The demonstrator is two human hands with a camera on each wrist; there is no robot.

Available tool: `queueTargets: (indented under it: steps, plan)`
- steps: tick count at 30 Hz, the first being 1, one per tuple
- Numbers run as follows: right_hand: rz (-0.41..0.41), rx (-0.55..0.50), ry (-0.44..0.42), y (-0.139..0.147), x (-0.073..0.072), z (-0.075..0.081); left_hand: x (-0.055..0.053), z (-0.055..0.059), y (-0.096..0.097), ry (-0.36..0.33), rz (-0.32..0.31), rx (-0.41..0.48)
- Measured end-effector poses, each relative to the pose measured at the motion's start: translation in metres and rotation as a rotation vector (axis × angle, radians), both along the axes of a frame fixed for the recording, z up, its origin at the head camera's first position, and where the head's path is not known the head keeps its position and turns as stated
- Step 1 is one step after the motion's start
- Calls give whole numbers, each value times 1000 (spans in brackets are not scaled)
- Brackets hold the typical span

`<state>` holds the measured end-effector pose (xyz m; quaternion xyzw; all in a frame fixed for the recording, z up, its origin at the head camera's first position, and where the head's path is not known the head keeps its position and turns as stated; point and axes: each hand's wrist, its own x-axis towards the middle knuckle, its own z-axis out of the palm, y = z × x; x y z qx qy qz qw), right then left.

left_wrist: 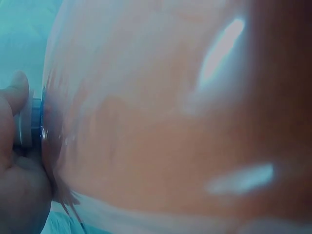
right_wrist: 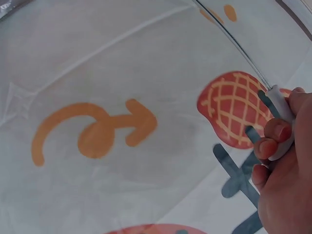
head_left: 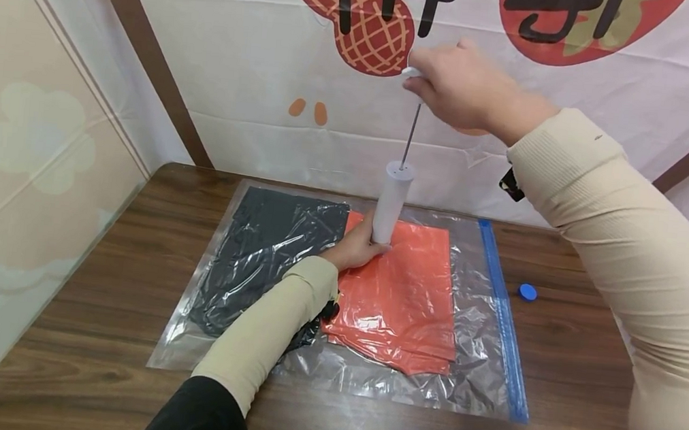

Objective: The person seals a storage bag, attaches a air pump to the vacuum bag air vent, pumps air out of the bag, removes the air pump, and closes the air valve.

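A white hand pump (head_left: 392, 202) stands almost upright on a clear vacuum storage bag (head_left: 473, 363). My left hand (head_left: 357, 247) grips the pump's lower end, down at the bag's valve; in the left wrist view the thumb and fingers wrap the pump base (left_wrist: 27, 119) against the plastic. High above, my right hand (head_left: 463, 85) is curled round the pump's white handle (right_wrist: 279, 105), with the thin metal rod (head_left: 411, 135) drawn far out of the barrel. Inside the bag lie folded black cloth (head_left: 288, 224) on the left and folded orange-red cloth (head_left: 404, 302) on the right.
A blue zip strip (head_left: 501, 317) runs along the bag's right edge. Beside it on the brown wooden table (head_left: 564, 371) lies a small round blue cap (head_left: 527, 292). A printed white cloth (head_left: 242, 49) hangs close behind the table, and another cloth panel (head_left: 37, 147) hangs at left.
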<state>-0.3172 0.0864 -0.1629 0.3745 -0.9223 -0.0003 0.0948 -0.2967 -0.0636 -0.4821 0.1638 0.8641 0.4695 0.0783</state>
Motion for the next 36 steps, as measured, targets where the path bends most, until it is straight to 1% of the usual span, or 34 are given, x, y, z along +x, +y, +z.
queueTargets:
  steps: [4, 8, 12, 18, 22, 28, 31, 34, 36]
  plan:
    - [-31, 6, 6, 0, 2, 12, -2, -1, 0, -6, 8, 0]
    - [-52, 16, 37, 1, 5, 22, -1, -1, 2, -11, 5, 2]
    - [-70, 19, 82, 3, 9, 31, -2, -1, 2, -16, -12, 4]
    - [-88, 14, 117, 6, 10, 40, -3, 0, 2, 1, -18, 16]
    - [-96, 6, 138, 7, 11, 44, -3, 1, 2, -11, -29, 13]
    - [-91, 3, 142, 2, 13, 41, -2, 2, -2, -32, -15, 14]
    - [-106, 21, 116, -4, 13, 38, -1, 3, -5, -35, -4, 23]
    - [-101, 45, 77, -6, 10, 28, -1, 2, -7, -30, 9, 28]
    - [-90, 57, 53, -6, 7, 16, -1, 1, -7, -22, 9, 32]
